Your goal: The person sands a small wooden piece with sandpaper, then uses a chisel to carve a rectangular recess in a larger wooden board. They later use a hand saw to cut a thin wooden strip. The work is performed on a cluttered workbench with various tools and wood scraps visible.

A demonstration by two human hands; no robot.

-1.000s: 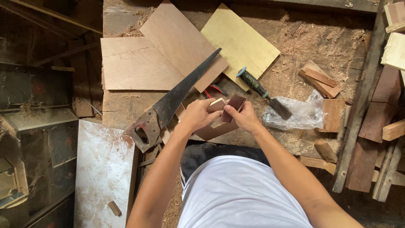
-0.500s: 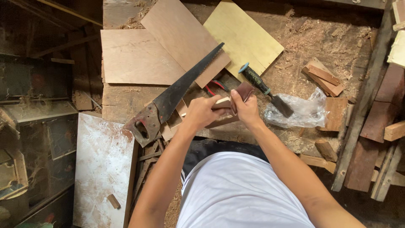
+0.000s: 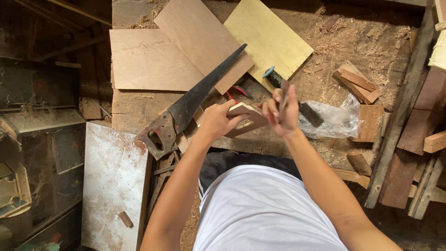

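While the left hand (image 3: 214, 122) curls around the near-left end of a small wooden block (image 3: 246, 120), holding it just above the near edge of the surface (image 3: 134, 109), the right hand (image 3: 281, 114) is closed in a pinch on a thin dark strip (image 3: 284, 95) that stands nearly upright beside the block's far-right corner. The block's long axis appears to run from near-left to far-right, its pale top face turned up toward the camera and its free end pointing at the right hand.

The likeliest trouble, as I judge it, is slippage. The left hand's grip covers only one end, so any push from the strip could twist the block out of the fingers. The two hands are almost touching, so a slip of the strip could catch a fingertip.

Just beyond the left hand lies a handsaw (image 3: 195, 102), handle near, teeth running away toward the far right; a jerk of the left elbow could brush those teeth. Behind the right hand a dark-handled tool (image 3: 290, 95) rests on a crumpled plastic bag (image 3: 337, 121), which could slide if knocked. Farther off lie plywood sheets (image 3: 153, 58), a yellow board (image 3: 267, 39) and wood offcuts (image 3: 357, 83) amid sawdust.
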